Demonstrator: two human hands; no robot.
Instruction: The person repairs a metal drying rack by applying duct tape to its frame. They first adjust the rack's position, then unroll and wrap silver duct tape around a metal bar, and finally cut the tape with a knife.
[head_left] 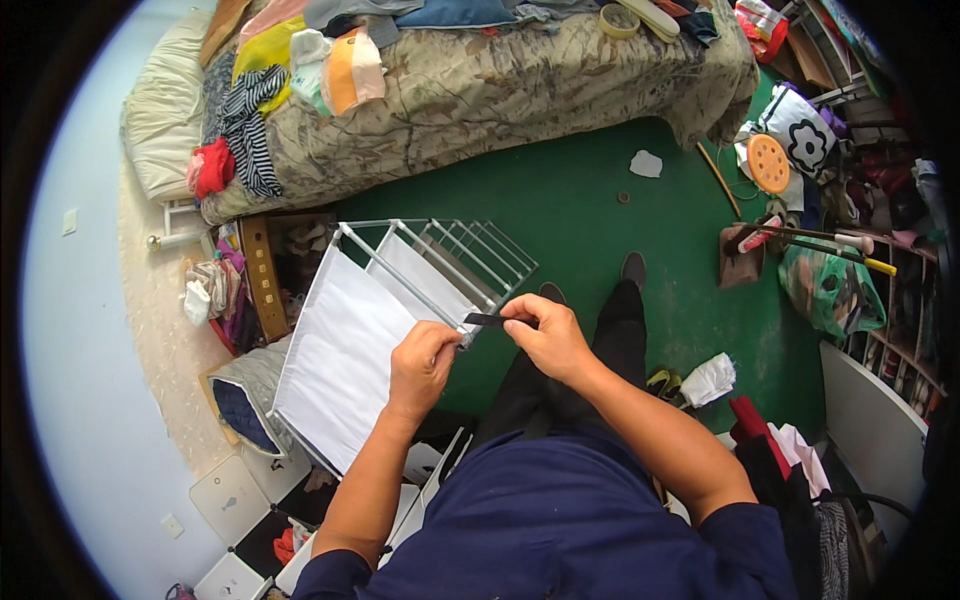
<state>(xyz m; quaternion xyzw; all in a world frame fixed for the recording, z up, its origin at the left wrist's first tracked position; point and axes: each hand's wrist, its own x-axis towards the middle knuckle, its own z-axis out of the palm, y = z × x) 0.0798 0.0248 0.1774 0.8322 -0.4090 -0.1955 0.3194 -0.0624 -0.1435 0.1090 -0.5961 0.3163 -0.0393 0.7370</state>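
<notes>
A rack of grey-white tubes (405, 285) with a white fabric panel (335, 345) stretched along it stands tilted in front of me, left of centre. My left hand (424, 365) is closed in a pinch at the rack's near right corner; what its fingertips grip is hidden. From the right, my right hand (553, 342) pinches one end of a short, flat black strap (484, 320). The strap's other end reaches toward that same corner, just above my left fingertips. I cannot tell whether it is attached there.
Beyond the rack, a bed with a patterned cover (480, 95) carries heaped clothes. A dustpan (741, 255), a green plastic bag (832, 290) and an orange round stool top (768, 163) are at right. White plastic (709, 380) lies on the green floor; white storage panels (230, 497) stand lower left.
</notes>
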